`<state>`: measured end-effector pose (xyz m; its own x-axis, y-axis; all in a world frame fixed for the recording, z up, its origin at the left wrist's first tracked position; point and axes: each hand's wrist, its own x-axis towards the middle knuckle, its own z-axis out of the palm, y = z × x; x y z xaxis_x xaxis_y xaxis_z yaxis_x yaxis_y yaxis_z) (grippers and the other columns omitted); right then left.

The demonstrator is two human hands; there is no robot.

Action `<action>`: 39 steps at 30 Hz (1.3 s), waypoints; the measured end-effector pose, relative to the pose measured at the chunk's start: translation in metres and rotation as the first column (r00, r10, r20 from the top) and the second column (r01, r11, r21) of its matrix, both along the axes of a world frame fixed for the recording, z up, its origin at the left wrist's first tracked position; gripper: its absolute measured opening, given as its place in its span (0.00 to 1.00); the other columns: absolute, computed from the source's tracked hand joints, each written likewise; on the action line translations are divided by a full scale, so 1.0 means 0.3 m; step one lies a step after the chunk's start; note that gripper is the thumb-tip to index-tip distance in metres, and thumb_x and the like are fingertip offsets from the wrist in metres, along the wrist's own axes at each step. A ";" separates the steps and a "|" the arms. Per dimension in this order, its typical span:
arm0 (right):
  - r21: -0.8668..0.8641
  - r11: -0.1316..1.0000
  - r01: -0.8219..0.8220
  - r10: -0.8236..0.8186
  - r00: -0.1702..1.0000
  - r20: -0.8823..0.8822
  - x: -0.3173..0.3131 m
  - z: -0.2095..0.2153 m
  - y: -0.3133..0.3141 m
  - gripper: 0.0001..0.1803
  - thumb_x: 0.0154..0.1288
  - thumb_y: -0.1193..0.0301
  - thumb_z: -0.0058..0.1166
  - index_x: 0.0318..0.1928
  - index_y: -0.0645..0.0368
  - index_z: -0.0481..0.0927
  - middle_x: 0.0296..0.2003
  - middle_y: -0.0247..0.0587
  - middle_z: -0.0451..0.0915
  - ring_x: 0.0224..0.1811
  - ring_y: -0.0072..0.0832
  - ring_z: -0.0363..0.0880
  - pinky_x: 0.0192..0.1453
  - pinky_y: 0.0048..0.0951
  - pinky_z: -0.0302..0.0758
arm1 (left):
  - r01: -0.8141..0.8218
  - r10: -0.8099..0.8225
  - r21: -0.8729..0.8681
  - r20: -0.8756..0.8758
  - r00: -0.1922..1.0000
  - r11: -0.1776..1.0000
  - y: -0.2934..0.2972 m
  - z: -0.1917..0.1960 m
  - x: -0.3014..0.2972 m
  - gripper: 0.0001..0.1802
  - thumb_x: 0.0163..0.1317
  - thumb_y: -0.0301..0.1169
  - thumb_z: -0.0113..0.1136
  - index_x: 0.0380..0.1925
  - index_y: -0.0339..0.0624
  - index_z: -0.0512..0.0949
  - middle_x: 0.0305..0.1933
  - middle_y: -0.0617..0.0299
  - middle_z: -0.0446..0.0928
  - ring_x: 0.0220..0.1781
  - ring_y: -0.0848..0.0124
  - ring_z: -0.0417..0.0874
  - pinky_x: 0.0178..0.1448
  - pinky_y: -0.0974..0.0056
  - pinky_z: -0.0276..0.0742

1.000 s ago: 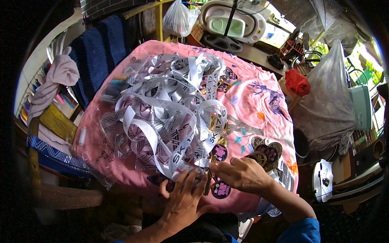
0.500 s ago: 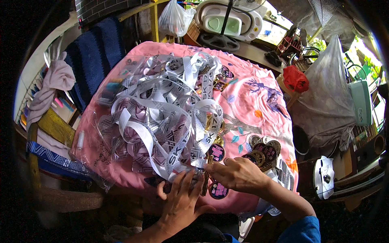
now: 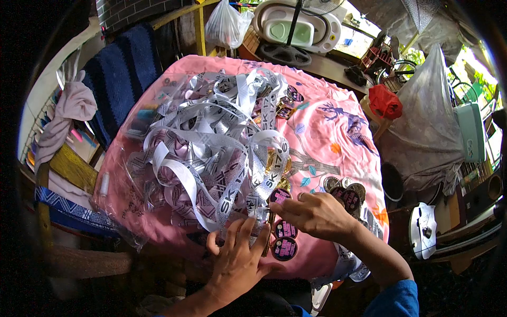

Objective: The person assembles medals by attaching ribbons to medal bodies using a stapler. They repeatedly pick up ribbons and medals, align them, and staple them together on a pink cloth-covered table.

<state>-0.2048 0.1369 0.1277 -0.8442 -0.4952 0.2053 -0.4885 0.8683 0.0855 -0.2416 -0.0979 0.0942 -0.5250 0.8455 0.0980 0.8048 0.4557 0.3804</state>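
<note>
Head view: compared with half a second ago, we see more of the upper black-and-pink medal point(image 3: 285, 228), which the right hand point(image 3: 325, 216) partly covered then; now it lies right above the lower medal point(image 3: 284, 248), their rims touching or nearly so, at lower centre of the frame. The ribbons point(image 3: 211, 138), white and silver, keep their heap at centre left. All of this lies on a table point(image 3: 317, 259) spread with a pink printed cloth, and another cluster of medals point(image 3: 349, 198) sits right of centre. Around it we have a dark blue striped towel point(image 3: 121, 74) at upper left, pale tubs point(image 3: 289, 33) at top centre, and a plastic sheet point(image 3: 422, 132) with a red bag point(image 3: 384, 101) at right. Our left hand point(image 3: 236, 259) reaches up from the bottom edge, fingers spread and bent over the ribbon ends; our right comes in from lower right, blue-sleeved, fingers curled beside the medals. We cannot tell whether either hand is gripping anything.
</note>
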 end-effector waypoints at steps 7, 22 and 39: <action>-0.037 0.999 -0.020 0.022 0.998 0.063 0.015 -0.017 -0.023 0.25 0.57 0.70 0.54 0.57 0.52 0.78 0.37 0.25 0.76 0.26 0.22 0.72 0.24 0.24 0.73 | -0.009 0.009 -0.014 0.009 1.000 1.000 -0.017 -0.017 0.009 0.48 0.47 0.55 0.71 0.67 0.51 0.64 0.66 0.51 0.60 0.69 0.54 0.59 0.61 0.37 0.47; -0.092 0.996 0.018 -0.014 0.999 0.038 0.025 0.002 -0.012 0.25 0.57 0.69 0.56 0.57 0.50 0.79 0.36 0.24 0.76 0.25 0.21 0.70 0.23 0.23 0.72 | -0.001 0.001 0.007 0.037 0.999 1.000 -0.018 -0.022 0.008 0.46 0.45 0.53 0.72 0.65 0.52 0.67 0.66 0.51 0.60 0.69 0.54 0.59 0.61 0.36 0.45; 0.140 0.990 -0.025 0.037 0.996 -0.081 -0.039 -0.046 0.008 0.24 0.60 0.68 0.57 0.59 0.54 0.76 0.32 0.28 0.69 0.26 0.20 0.70 0.25 0.22 0.73 | -0.010 0.010 0.045 -0.001 1.000 0.999 0.046 -0.026 -0.050 0.51 0.53 0.64 0.60 0.68 0.40 0.62 0.68 0.42 0.60 0.66 0.44 0.61 0.67 0.37 0.52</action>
<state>-0.2166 0.1393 0.1139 -0.8106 -0.5496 0.2020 -0.5013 0.8297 0.2455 -0.2566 -0.0840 0.0864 -0.5329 0.8351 0.1366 0.8009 0.4457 0.3998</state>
